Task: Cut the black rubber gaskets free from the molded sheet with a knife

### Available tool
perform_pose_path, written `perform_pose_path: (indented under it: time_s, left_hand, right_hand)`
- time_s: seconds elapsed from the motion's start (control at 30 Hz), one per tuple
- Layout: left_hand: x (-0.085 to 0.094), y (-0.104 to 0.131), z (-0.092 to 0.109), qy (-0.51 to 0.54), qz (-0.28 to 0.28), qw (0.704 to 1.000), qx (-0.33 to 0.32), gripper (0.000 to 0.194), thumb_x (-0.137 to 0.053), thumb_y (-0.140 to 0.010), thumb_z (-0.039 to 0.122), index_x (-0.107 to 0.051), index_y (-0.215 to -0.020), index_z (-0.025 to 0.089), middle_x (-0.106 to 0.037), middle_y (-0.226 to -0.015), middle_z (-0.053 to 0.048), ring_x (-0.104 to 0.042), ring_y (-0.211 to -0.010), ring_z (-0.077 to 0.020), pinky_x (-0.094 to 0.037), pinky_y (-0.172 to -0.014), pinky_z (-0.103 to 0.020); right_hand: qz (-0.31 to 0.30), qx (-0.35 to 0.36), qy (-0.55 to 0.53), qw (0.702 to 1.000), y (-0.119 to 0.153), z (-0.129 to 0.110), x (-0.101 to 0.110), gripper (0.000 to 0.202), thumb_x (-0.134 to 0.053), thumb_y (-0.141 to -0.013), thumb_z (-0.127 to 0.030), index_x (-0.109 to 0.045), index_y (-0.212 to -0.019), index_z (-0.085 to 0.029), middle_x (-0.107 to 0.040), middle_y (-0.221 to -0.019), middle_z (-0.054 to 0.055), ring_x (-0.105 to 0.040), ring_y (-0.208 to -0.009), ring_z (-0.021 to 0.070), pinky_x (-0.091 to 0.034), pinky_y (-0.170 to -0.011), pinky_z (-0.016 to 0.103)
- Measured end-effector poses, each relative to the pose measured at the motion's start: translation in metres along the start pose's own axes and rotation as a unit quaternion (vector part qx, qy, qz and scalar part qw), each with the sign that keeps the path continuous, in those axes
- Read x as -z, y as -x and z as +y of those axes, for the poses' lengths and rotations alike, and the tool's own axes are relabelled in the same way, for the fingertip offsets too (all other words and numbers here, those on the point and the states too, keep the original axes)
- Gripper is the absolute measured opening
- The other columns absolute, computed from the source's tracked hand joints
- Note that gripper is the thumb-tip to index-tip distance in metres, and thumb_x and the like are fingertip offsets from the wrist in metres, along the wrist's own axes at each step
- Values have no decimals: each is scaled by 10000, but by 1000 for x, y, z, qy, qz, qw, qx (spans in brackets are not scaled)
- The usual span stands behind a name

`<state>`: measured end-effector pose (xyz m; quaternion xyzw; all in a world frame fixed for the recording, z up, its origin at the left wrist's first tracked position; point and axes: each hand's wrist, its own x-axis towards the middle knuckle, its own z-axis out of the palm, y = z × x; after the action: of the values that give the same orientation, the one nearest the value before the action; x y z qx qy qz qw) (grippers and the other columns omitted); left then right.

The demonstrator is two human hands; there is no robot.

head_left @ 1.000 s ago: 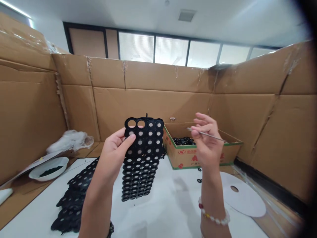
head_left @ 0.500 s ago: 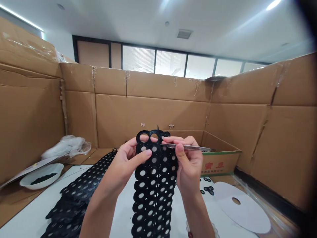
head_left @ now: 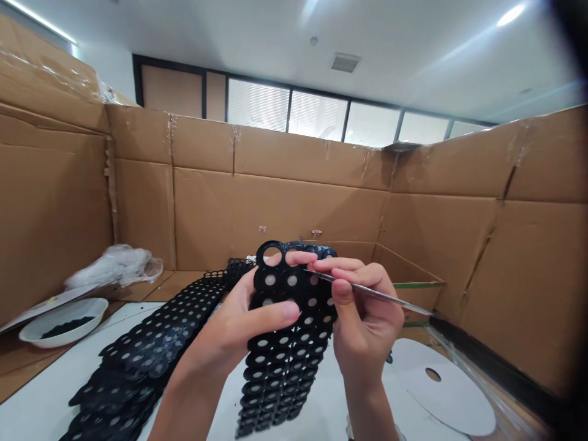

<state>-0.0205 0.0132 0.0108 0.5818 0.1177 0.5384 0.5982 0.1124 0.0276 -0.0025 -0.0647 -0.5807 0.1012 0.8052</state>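
A black strip of joined rings with pale round centres [head_left: 280, 349] hangs in front of me, its top edge raised. My left hand [head_left: 257, 312] grips it from the left, thumb across the front and fingers behind. In my right hand [head_left: 362, 300] is a thin metal tool, like tweezers [head_left: 390, 297], held between thumb and fingers; its tip touches the strip near the upper right rings. The two top left rings show open centres. Another long black ringed strip [head_left: 160, 337] lies in folds on the white table at the left.
A white bowl [head_left: 94, 309] with dark bits and a crumpled plastic bag [head_left: 114, 266] are at the left. At the right lie a white disc with a hole [head_left: 452, 392] and an open cardboard box [head_left: 408, 272]. Cardboard walls [head_left: 275, 202] surround the table [head_left: 41, 392].
The strip's top has tilted and come closer. My right hand has moved right and slightly down, with the tool now slanting more. My left thumb is lower on the strip.
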Motion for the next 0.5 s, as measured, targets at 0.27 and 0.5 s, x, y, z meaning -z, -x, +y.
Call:
perform_pose_path:
  time_s: [0.27,0.5]
  left_hand:
    - [-1,3,6,-19,-76,997,27,479,-651,-862,232,-580,-1306,397,-536,-1435,45,-455,-1345,-242,-393,-1103,-346]
    - [3,8,12,-73,-8,997,-25,452,-536,-940,163,-558,-1317,412,-620,-1340,78,-565,-1236,-157,-469,-1023,-236]
  right_hand:
    - [-8,78,118,990,-4,-17,12,170,-595,-831,-38,-650,-867,-195,-697,-964,33,-672,-945,175,-589,-775,338]
    - [17,175,250,952,1,-36,12,209,-643,-783,2,-657,-862,-191,-701,-875,9,-694,-774,140,-610,-717,291]
